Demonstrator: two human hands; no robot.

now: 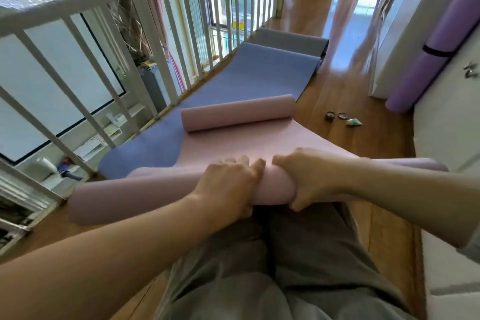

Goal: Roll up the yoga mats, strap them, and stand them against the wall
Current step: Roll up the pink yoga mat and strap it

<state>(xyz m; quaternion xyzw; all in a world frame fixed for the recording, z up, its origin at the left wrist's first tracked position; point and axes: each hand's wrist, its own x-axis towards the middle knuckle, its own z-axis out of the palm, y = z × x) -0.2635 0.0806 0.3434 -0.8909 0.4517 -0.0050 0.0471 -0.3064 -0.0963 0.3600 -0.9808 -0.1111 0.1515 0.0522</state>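
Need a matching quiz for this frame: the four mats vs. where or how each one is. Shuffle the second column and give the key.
Things:
1. pink mat
2. blue mat
3. purple mat
4. grey mat

States:
A. rolled, strapped, leaning on the wall
B. spread flat beside the railing
C. near end gripped by the left hand and right hand
D. farthest off, at the blue mat's far end

Pairs: 1-C, 2-B, 3-A, 4-D
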